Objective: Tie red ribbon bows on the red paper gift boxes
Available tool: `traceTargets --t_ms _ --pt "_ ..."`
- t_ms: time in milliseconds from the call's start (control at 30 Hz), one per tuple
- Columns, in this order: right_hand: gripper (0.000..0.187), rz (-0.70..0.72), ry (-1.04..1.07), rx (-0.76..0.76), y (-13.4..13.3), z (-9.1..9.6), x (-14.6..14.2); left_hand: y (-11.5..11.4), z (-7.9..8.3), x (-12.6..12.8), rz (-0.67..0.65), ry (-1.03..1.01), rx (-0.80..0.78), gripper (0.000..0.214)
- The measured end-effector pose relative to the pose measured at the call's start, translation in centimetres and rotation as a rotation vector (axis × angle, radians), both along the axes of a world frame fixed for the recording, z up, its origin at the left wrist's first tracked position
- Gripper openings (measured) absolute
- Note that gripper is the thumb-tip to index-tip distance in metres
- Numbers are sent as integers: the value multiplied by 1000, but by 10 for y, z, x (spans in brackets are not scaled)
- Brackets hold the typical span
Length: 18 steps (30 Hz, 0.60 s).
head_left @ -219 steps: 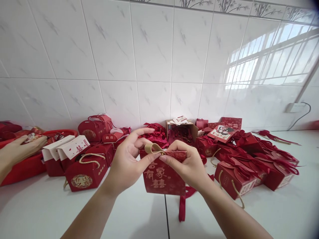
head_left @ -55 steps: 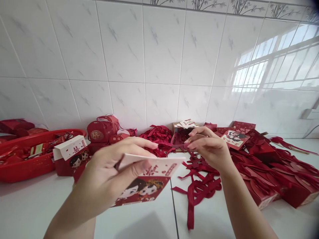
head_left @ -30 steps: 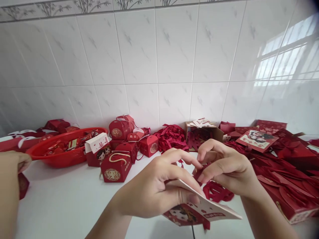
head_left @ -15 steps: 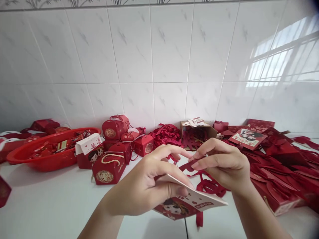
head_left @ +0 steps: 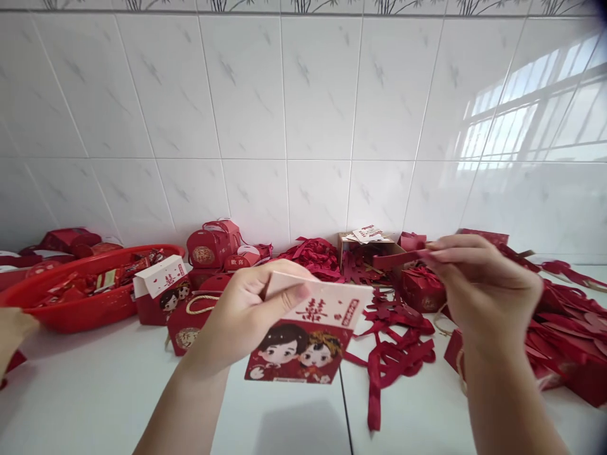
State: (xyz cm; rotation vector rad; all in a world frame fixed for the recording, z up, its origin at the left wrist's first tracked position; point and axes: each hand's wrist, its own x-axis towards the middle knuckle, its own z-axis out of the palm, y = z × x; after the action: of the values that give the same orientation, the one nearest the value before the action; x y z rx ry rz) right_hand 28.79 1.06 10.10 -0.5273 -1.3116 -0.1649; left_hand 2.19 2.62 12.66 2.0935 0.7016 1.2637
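My left hand (head_left: 251,316) is closed on a flat folded candy box (head_left: 294,354), thumb across its front. The box has a white top with red lettering and a red lower part with two cartoon faces. My right hand (head_left: 488,291) is raised to the right, apart from the box, thumb and fingers pinching the end of a dark red ribbon (head_left: 401,258) that points left. Below it, a loose tangle of red ribbon (head_left: 403,363) lies on the white table (head_left: 227,417), with one strip trailing toward me.
A red basin (head_left: 90,316) of wrapped sweets stands left, beside several folded red boxes (head_left: 203,249). At the back are a ribbon heap (head_left: 315,256) and an open carton (head_left: 344,253) with cards on top. More flat boxes (head_left: 569,341) pile up right. A blurred tan shape (head_left: 16,335) enters at left.
My right hand has moved right, away from the box, with the ribbon in its fingers. The box has moved left and tilted up, so its front faces me. A tan shape has appeared at left.
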Motion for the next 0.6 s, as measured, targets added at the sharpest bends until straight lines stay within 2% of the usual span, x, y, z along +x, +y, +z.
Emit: traceTargets --t_ms 67,100,167,233,300,400,500,600 --pt "27 145 71 -31 -7 1 10 3 -1 -3 98 -69 -21 14" --pt "27 255 33 -67 -11 0 12 4 -1 -3 148 -100 -21 14" --pt "25 459 -128 -153 -18 0 9 4 -3 -1 215 -140 -2 16" --pt "24 522 -305 -209 -22 -1 -5 1 -5 5 217 -137 8 18" --pt "24 453 -439 -171 -22 -1 -22 -3 -6 12 192 -115 16 18" --pt "22 237 -601 -58 -18 -2 -42 -9 -9 21 147 -89 56 14" --pt "22 27 -630 0 -13 -2 -46 -14 -12 27 80 -72 111 11" --pt "22 -88 -597 22 -11 -2 -43 -16 -15 29 56 -55 144 11"
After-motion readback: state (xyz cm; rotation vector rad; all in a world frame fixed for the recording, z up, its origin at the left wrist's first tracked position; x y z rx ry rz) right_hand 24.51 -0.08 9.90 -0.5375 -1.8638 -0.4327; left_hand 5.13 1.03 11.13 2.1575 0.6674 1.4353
